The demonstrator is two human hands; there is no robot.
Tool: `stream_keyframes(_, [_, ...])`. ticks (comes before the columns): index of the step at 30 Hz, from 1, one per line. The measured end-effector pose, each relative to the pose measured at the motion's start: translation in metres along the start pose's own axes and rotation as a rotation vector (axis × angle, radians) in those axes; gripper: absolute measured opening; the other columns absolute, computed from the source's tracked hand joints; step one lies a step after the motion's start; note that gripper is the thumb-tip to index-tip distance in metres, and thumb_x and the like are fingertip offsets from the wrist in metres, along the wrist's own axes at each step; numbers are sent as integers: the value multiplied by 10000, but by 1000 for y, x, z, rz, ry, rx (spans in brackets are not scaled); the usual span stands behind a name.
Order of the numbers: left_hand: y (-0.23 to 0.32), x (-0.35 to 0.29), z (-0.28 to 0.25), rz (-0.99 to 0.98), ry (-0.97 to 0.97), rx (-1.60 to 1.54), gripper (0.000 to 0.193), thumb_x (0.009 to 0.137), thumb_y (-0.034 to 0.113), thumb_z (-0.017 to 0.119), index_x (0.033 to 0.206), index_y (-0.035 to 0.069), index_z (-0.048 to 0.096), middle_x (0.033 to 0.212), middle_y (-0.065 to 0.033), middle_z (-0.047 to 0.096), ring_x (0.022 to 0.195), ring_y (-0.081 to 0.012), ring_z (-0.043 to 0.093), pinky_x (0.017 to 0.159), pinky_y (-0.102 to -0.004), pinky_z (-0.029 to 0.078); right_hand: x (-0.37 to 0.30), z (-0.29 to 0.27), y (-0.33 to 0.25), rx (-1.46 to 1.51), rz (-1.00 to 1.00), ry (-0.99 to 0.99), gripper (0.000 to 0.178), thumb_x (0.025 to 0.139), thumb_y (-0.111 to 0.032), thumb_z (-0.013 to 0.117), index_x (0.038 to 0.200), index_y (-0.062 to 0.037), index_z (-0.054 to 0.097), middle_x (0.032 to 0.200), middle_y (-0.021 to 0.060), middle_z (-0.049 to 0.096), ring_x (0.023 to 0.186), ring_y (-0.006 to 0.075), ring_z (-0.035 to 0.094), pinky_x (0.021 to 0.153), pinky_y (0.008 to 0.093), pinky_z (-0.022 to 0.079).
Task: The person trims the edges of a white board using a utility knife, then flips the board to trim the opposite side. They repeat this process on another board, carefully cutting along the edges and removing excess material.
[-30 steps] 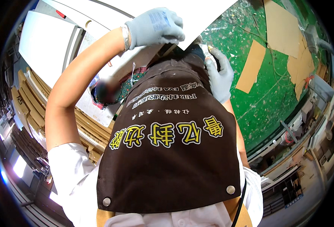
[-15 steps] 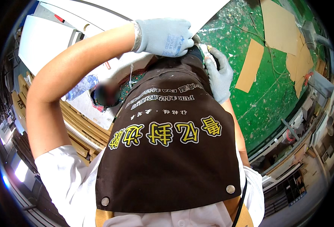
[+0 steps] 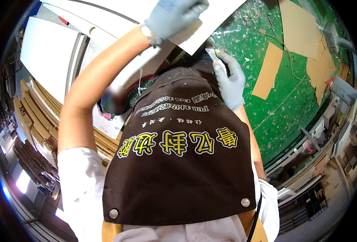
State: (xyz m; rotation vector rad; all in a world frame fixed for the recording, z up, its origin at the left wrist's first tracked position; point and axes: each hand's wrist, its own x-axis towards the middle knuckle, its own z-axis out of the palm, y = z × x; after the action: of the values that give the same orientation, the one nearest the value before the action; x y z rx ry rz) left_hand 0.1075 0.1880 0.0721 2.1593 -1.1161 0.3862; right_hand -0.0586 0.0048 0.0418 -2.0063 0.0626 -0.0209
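My left hand (image 3: 173, 18), in a grey-blue knit glove, is over the corner of a large white board (image 3: 223, 10) at the top. Its fingers are curled; what they hold, if anything, is hidden. My right hand (image 3: 232, 80), in a matching glove, is closed around a small flat pale tool with a widened end (image 3: 211, 54); its exact kind does not show. The tool points up toward the board's corner but stays apart from it. A dark brown apron (image 3: 178, 177) with yellow lettering covers my front, close by the right hand.
On the left are more white panels (image 3: 49, 52) and stacked brown cardboard packs (image 3: 37, 125). The green, paint-speckled floor (image 3: 263, 125) on the right carries flat cardboard pieces (image 3: 267, 70) and a thin cable. Shelving and stacked material (image 3: 311, 161) stand farther right.
My left hand has moved up and slightly left, from beside the apron to over the board. The board's corner now shows. My right hand has shifted slightly left, still holding the tool.
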Motion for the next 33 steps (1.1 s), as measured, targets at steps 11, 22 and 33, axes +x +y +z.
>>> stream_keyframes(11, [58,-139,-18,-1213,149,-680,288,1000,258,600,1007,-16,688,844,-11,618,785,-83,555,729,-235,468,35,-12,-6,17,-137,-242,240,882,-102,677,1113,-44,706,971,118,703,853,224,669,774,310,516])
stream_keyframes(22, [70,-136,12,-1223,10,-1147,310,1018,274,565,1124,-5,652,892,-13,625,799,-71,573,744,-209,481,70,-13,-14,-249,-330,-470,225,875,-169,671,1092,-125,713,954,78,692,865,264,663,763,364,524])
stream_keyframes(33, [81,-126,10,-1035,149,-418,162,902,163,687,1004,38,694,863,-36,636,782,-98,589,709,-241,482,84,-31,-1,-140,-297,-743,234,886,-167,661,1102,-99,718,973,101,694,878,272,657,777,348,523])
